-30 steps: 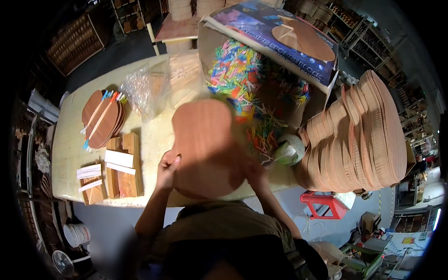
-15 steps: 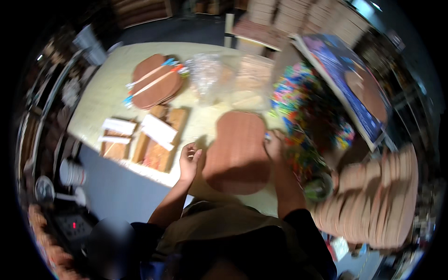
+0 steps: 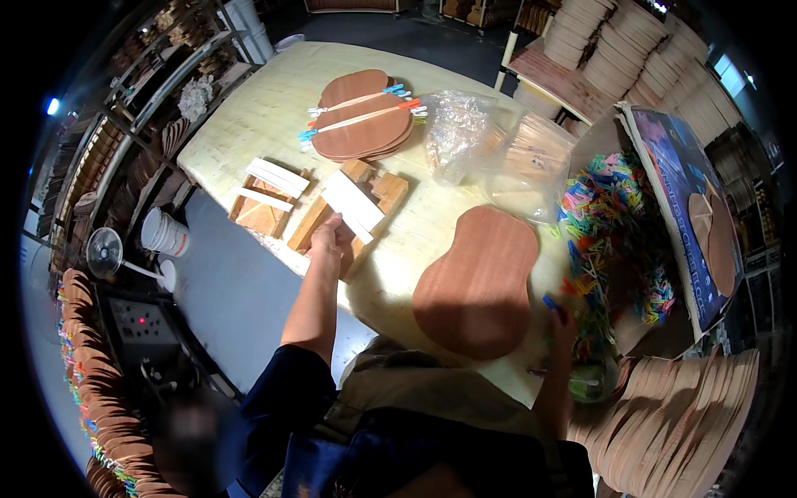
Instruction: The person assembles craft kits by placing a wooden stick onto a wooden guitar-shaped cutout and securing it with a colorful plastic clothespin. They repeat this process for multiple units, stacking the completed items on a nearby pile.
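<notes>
A brown figure-eight-shaped thin wooden board (image 3: 481, 286) lies flat on the pale table in front of me. My left hand (image 3: 326, 236) reaches to a notched wooden block (image 3: 386, 195), its thumb at the edge of the white strips (image 3: 353, 203) lying on top. Its fingers look pinched there, partly hidden by the hand itself. Just right of the board, in shadow, my right hand (image 3: 563, 324) pinches a small blue clothespin (image 3: 550, 302). Beyond sits a stack of similar boards (image 3: 357, 124), with wooden sticks laid across it and coloured clothespins at the ends.
A second wooden block (image 3: 264, 212) with white strips stands left. Clear plastic bags (image 3: 457, 133) lie further back. An open box (image 3: 681, 216) holds many coloured clothespins (image 3: 610, 199). Tall stacked boards (image 3: 672, 415) stand at right; a fan (image 3: 105, 251) and bucket (image 3: 164, 232) at left.
My left hand has moved from beside the board to the white strips on the block. The right hand still holds the blue clothespin, now nearer the board's lower right. The view has shifted.
</notes>
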The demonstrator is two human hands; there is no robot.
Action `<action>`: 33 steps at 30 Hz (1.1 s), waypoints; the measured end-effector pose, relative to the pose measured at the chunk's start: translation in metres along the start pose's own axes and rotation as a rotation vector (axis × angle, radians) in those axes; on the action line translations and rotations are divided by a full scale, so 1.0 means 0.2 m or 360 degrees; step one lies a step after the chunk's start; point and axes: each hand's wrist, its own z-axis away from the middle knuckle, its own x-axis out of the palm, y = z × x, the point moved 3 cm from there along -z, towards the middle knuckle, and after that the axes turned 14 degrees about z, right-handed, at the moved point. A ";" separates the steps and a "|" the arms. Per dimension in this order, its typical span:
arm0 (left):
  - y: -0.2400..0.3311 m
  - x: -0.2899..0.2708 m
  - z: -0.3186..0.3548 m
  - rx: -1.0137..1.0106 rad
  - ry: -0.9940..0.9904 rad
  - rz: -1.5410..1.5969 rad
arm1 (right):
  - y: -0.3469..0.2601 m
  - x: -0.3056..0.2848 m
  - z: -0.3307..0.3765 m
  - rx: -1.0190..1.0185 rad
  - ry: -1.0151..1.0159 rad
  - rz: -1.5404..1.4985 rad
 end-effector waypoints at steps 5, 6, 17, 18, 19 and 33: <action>-0.06 0.15 0.10 0.0589 -0.0106 -0.0025 | 0.20 0.01 0.07 0.0141 -0.0043 -0.0550; -0.08 0.27 0.25 0.0802 -0.0178 -0.0035 | 0.17 0.00 0.09 0.0159 -0.0019 -0.0597; -0.98 0.77 1.07 0.1454 -0.2127 -0.1636 | -0.11 0.14 0.01 0.0443 -0.0015 -0.1184; -0.99 0.77 1.08 0.1426 -0.2126 -0.1654 | -0.13 0.15 0.01 0.0415 -0.0066 -0.1208; -1.00 0.76 1.08 0.1398 -0.2123 -0.1671 | -0.15 0.16 0.00 0.0386 -0.0119 -0.1231; -1.00 0.78 1.05 0.1288 -0.2224 -0.1485 | -0.30 0.11 -0.11 0.0104 -0.0288 -0.0650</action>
